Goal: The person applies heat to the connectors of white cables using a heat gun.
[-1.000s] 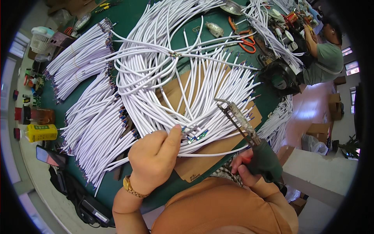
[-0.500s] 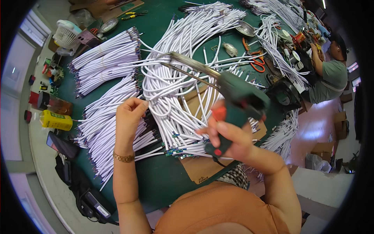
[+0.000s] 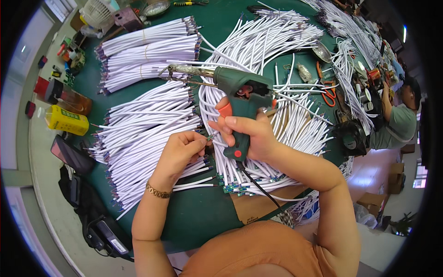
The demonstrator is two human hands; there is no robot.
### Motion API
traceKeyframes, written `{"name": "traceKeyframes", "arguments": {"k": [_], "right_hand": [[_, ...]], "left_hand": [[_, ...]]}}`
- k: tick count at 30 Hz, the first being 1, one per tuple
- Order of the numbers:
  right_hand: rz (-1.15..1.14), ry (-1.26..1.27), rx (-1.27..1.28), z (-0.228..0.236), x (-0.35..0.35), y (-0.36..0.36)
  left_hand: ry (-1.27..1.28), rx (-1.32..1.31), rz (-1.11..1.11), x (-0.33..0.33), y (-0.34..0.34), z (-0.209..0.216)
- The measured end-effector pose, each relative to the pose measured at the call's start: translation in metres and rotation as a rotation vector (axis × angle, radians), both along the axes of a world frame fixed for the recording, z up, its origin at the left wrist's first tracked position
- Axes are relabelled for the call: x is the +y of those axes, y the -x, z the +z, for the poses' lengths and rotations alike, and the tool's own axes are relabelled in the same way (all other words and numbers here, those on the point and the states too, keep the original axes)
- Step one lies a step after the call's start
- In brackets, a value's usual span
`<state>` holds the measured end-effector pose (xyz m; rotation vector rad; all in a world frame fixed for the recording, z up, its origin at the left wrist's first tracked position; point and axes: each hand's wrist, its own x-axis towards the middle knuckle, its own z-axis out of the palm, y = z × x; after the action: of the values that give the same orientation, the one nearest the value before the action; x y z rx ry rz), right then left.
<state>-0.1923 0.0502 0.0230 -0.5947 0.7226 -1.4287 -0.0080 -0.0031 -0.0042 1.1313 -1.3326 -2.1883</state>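
My right hand (image 3: 251,136) is wrapped round the handle of a dark green soldering gun (image 3: 244,90) with an orange trigger and a black cord. Its long metal barrel points left, and its tip lies over the lower edge of a banded bundle of white cables (image 3: 147,51). Below the barrel, my left hand (image 3: 184,147) is closed in a pinch. A tiny grey-green piece (image 3: 211,137) shows at its fingertips, too small to name. Under that hand spread loose white cables (image 3: 143,134) with stripped ends. Right of it lies a curved heap of white cables (image 3: 221,111), with small green ends near me.
Orange-handled pliers (image 3: 329,97) and a metal dish (image 3: 322,52) lie at the right. Along the left stand a yellow bottle (image 3: 67,121), a brown jar (image 3: 76,101) and a phone (image 3: 69,154). A co-worker (image 3: 399,117) sits at the far right.
The view has shifted. The soldering gun has swung left and levelled, its tip now over the banded bundle. My left hand has come nearer to me and closer to my right hand.
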Motion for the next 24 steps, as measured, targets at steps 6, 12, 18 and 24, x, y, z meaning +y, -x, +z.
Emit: {"name": "traceKeyframes", "arguments": {"k": [6, 12, 18, 24], "right_hand": [[0.081, 0.040, 0.284, 0.009, 0.003, 0.004], [-0.048, -0.042, 0.258, 0.028, 0.020, 0.007], [-0.106, -0.109, 0.384, 0.043, 0.053, 0.020], [-0.048, -0.335, 0.553, 0.040, 0.089, 0.023]], "left_hand": [[-0.057, 0.085, -0.005, -0.002, 0.001, 0.006], [-0.093, 0.067, -0.040, -0.003, 0.002, -0.003], [-0.077, 0.088, -0.049, -0.002, -0.005, -0.009], [-0.071, 0.051, -0.049, -0.002, -0.002, -0.008]]}}
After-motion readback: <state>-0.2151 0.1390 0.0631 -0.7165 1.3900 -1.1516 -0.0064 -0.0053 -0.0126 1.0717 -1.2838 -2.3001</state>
